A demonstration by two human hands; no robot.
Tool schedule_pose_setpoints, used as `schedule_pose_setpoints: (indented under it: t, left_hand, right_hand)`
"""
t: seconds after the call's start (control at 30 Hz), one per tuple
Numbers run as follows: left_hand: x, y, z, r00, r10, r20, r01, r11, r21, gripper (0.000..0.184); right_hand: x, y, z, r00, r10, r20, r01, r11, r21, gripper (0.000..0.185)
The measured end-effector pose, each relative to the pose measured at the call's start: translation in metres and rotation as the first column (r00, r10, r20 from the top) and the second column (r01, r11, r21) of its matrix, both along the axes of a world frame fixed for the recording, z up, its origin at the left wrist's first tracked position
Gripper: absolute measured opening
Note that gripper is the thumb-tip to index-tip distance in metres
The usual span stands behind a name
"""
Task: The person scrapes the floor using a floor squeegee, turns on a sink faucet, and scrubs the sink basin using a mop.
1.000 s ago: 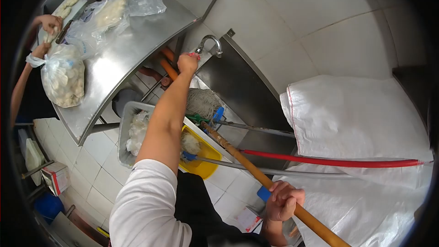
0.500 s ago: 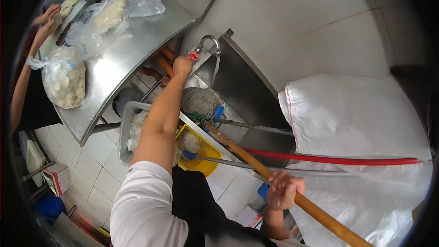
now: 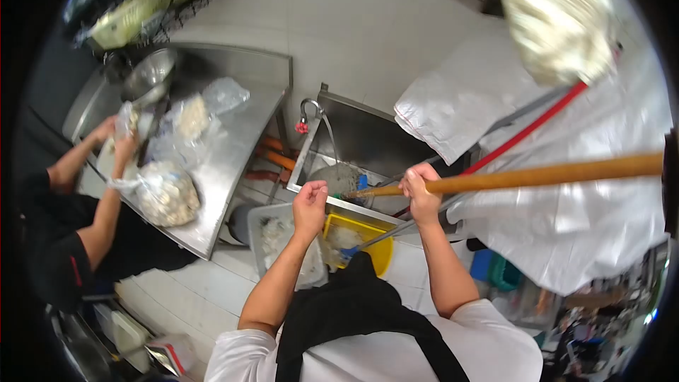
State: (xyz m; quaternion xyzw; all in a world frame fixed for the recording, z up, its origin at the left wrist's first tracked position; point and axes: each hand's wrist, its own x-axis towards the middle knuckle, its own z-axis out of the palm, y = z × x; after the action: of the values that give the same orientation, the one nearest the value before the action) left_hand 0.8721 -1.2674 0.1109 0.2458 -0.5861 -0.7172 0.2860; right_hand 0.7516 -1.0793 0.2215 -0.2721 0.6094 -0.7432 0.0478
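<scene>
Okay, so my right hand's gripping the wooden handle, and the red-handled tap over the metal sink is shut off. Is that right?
Not quite: the red-handled tap over the metal sink is running; the head view shows a stream of water. Your right hand is gripping the wooden handle.

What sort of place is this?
Probably a commercial kitchen: a silver stainless-steel worktable holds a round metal bowl and a knotted clear plastic bag of pale pieces, perhaps food.
</scene>
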Motion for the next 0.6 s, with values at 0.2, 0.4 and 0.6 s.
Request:
schedule_pose_setpoints:
  t: [0.2, 0.4, 0.6]
  left_hand:
    - [0.016, -0.022, 0.165, 0.935, -0.271, -0.227, 0.216, 0.946, -0.241, 0.018]
    - [0.025, -0.015, 0.259, 0.686, -0.52, -0.509, 0.218, 0.814, -0.538, 0.065]
    - [0.071, -0.024, 0.258, 0.728, -0.517, -0.451, 0.325, 0.839, -0.437, 0.02]
  right_hand:
    - [0.011, -0.047, 0.013, 0.993, -0.091, -0.071, 0.104, 0.974, 0.201, 0.016]
    - [0.061, -0.106, 0.025, 0.989, 0.019, -0.146, 0.006, 0.986, 0.165, 0.023]
    - [0.085, -0.1, 0.022, 0.866, 0.439, -0.241, -0.349, 0.874, 0.339, 0.041]
